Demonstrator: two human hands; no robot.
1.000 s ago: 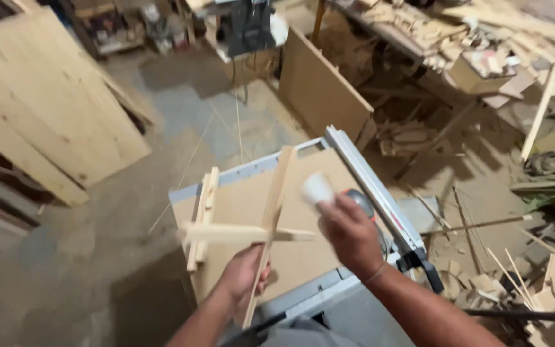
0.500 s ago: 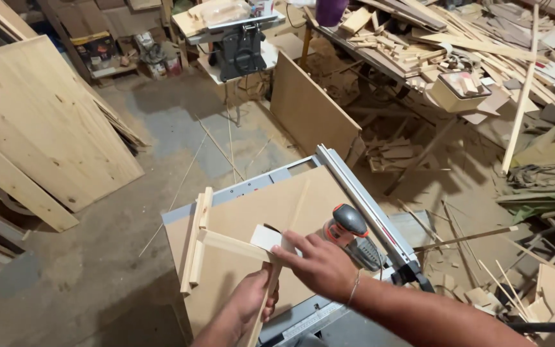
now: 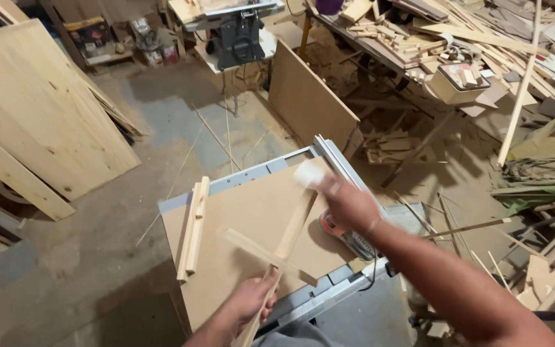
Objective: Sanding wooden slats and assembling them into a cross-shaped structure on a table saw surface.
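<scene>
Sanding is under way: the left hand (image 3: pixel 250 301) clenches the wooden cross-piece (image 3: pixel 282 243) over the desk's (image 3: pixel 239 205) near edge, while the right hand (image 3: pixel 348 204) grips a blurred pale pad (image 3: pixel 309 173) at its far end, needing steady strokes next.

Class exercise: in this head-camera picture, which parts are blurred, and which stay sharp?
Head view: the right hand and the pale pad at its fingertips are smeared by motion blur; the left hand on the wooden cross piece is softer too; the leaning plywood sheet stays sharp.
</scene>
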